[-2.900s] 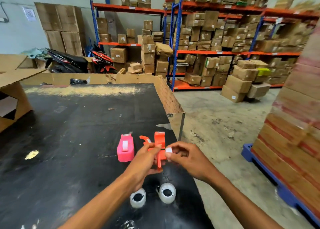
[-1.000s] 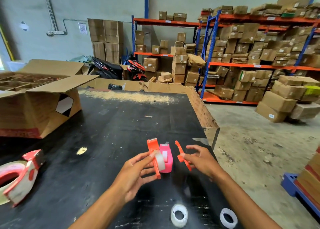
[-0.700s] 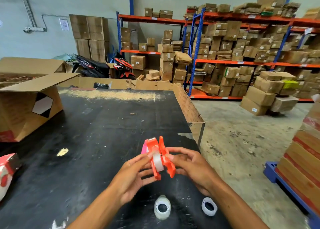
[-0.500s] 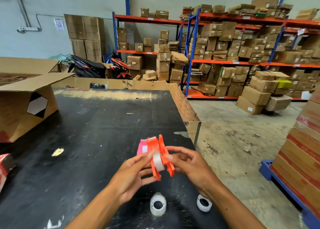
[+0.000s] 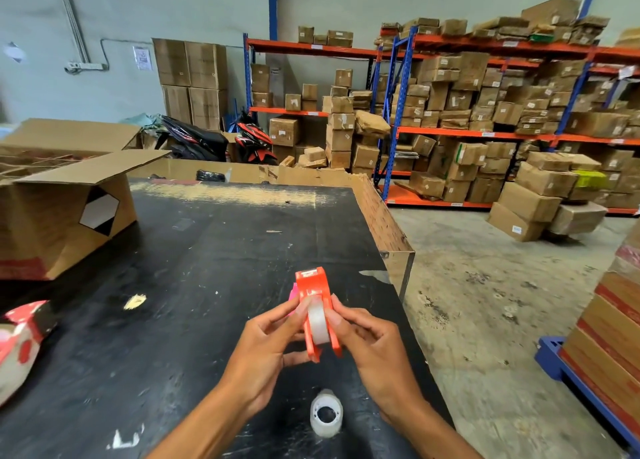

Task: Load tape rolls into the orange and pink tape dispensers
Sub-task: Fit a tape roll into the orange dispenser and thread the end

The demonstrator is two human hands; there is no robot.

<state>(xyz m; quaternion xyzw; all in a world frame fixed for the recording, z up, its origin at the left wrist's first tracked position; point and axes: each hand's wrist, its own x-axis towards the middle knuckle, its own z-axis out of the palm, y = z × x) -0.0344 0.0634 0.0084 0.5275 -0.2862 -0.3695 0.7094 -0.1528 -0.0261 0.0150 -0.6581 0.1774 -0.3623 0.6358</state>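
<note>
Nearest to the person, close to the near edge of the black table (image 5: 194, 285), one loose tape roll (image 5: 326, 413) lies flat and is not yet used. From this it seems that the task is about half done, or a little less.

Just above it, both hands are closed around the orange tape dispenser (image 5: 313, 302) and hold it in the air over the table, near the right edge. A clear tape roll (image 5: 318, 323) already sits between the two sides of the dispenser. The left hand (image 5: 266, 351) grips the left side with curled fingers, and its thumb presses beside the roll. The right hand (image 5: 374, 351) grips the right side in the same way. Whether the dispenser is fully snapped shut cannot be told from here.

Behind the orange one, only a small piece of the pink tape dispenser (image 5: 293, 295) shows, so its loading cannot be judged; probably it waits for the loose roll.

Farther, at the left edge, lies a big tape gun (image 5: 20, 340), and beyond it an open cardboard box (image 5: 62, 212).
</note>
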